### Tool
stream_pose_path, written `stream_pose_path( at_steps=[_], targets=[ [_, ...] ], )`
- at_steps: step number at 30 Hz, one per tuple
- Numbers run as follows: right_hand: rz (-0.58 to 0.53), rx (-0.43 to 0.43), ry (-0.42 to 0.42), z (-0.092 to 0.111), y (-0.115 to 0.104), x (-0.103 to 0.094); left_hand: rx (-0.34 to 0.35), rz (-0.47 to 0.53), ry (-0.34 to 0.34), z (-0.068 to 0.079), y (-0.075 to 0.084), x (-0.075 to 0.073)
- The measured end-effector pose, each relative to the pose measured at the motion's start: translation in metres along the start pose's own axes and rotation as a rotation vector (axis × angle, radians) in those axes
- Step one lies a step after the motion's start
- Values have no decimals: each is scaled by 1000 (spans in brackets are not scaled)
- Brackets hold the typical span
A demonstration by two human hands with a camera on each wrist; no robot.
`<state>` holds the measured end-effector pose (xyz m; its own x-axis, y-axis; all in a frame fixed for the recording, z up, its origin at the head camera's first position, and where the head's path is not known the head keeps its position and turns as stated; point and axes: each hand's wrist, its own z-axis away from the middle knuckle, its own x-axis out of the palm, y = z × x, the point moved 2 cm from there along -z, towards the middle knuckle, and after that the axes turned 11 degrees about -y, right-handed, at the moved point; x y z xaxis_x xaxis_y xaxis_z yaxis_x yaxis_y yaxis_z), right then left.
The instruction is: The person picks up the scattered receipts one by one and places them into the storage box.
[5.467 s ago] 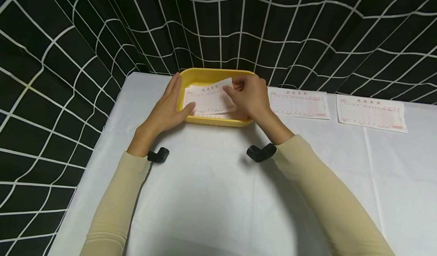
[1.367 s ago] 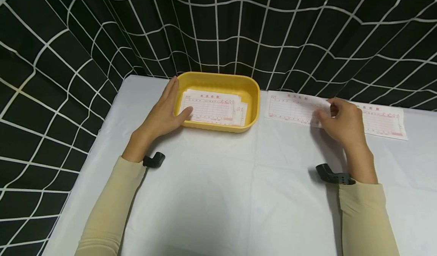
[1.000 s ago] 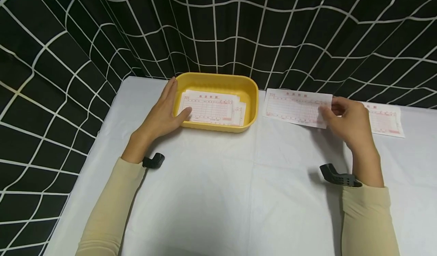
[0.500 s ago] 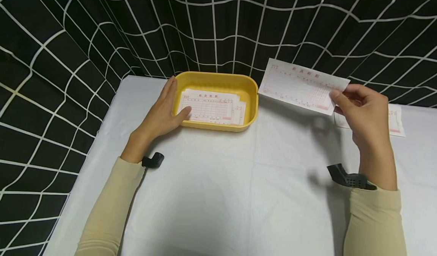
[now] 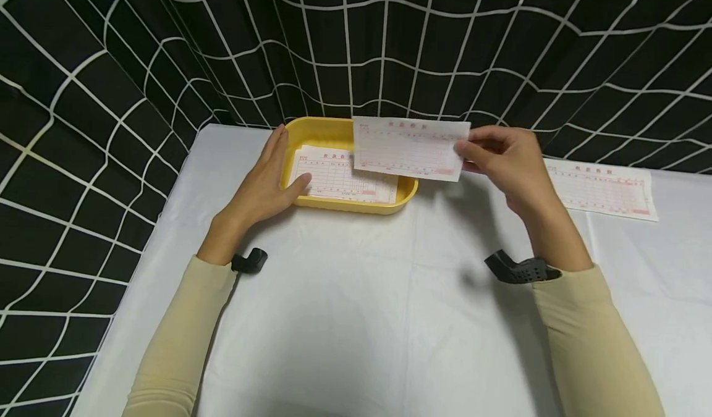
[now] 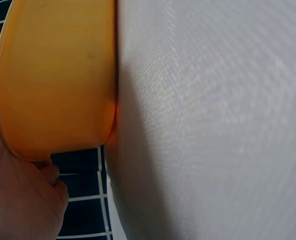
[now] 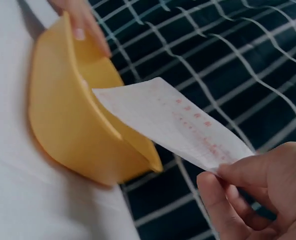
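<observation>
In the head view my left hand (image 5: pixel 260 179) holds the left end of a yellow plastic basket (image 5: pixel 356 209), thumb over the front rim. Its curled fingers show outside the basket (image 6: pixel 57 80) in the left wrist view. Several printed slips (image 5: pixel 328 179) with red lines lie inside. My right hand (image 5: pixel 512 160) pinches the right edge of another red-printed slip (image 5: pixel 411 148) between thumb and fingers. This slip is held up, its left part over the basket's right end. The right wrist view shows the pinched slip (image 7: pixel 173 120) slanting over the basket rim.
Another red-printed slip (image 5: pixel 601 188) lies on the white cloth-covered table (image 5: pixel 334 312) to the right, behind the right wrist. Black cloth (image 5: pixel 334 40) with a white grid stands along the table's back and left sides.
Earlier my right hand let a slip down into the basket, then took a second one from the table right of it. It has lifted that slip and moved left. The left hand stays put.
</observation>
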<state>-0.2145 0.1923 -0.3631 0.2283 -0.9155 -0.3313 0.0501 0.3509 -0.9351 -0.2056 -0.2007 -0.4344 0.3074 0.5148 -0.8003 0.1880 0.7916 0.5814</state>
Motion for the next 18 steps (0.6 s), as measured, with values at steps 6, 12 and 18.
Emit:
stream_pose_path(
  at_steps=[6,12,18],
  targets=[
    [54,11,-79,-15,-11,33,6,0,4,0,0,-1],
    [113,-4,-98,-29,-17,58,1,6,-1,1,-1,-1],
    [240,-4,-58,-33,-16,67,-6,13,-2,0,-2,1]
  ],
)
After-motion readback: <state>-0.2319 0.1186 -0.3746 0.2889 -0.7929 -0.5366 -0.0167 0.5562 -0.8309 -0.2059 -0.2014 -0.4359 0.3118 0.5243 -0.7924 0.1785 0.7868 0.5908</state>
